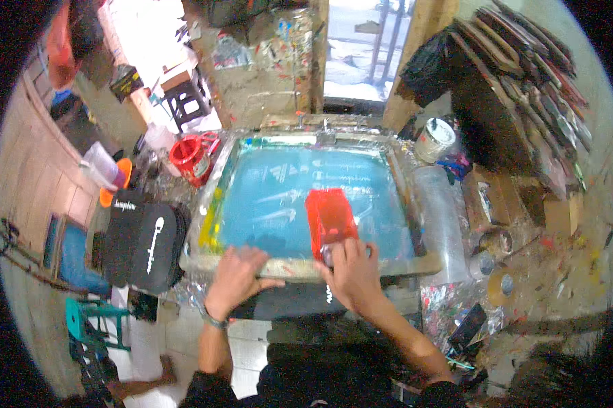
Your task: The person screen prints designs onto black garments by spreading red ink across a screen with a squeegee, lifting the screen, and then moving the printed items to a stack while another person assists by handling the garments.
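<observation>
A screen-printing frame (208, 211) with pale blue mesh (262, 177) and white stencil lettering lies before me, yellow along its left inner side. My left hand (240, 282) grips the front rail, its fingers over the top and thumb stretched rightward. My right hand (351, 275) is closed on a red, flat tool (330, 214) at the mesh's right front; its exact kind is unclear, and its lower end is partly hidden by my fingers. Under the frame's front shows black fabric (286, 302). Black printed pieces (133, 245) lie stacked to the left of the frame.
Red pot (189, 160), clear container (99, 166) at left; white bucket (434, 141), plastic roll (436, 224), cardboard (483, 197), tape roll (500, 289) at right. Stacked boards (527, 88) stand behind. A teal stool (92, 319) and someone's bare limb (143, 384) show lower left.
</observation>
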{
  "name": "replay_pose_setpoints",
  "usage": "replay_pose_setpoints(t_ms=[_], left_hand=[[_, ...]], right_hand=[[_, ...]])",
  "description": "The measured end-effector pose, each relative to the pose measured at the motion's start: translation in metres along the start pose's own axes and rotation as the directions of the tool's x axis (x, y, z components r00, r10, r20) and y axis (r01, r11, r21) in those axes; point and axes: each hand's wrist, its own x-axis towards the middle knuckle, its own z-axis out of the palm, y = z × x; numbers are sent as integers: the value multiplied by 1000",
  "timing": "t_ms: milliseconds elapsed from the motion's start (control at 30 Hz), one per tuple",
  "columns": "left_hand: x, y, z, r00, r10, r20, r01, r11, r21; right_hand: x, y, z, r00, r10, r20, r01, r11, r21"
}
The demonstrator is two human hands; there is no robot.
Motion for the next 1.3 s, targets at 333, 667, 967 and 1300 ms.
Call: replay_pose_setpoints(t_ms=[333,667,967,1300], left_hand=[[-7,35,11,836,-190,-514,228,974,11],[-89,67,136,635,-752,-180,771,599,218],[-29,25,74,386,-922,6,-230,-102,-968],[-42,-155,-69,259,-956,-135,-578,-42,-815]], right_hand=[[173,36,-130,917,-139,-375,112,989,-94],[310,116,-208,927,-326,-185,270,923,-274],[359,125,-174,986,-134,-102,135,991,10],[393,227,-174,815,-571,-101,422,704,-571]])
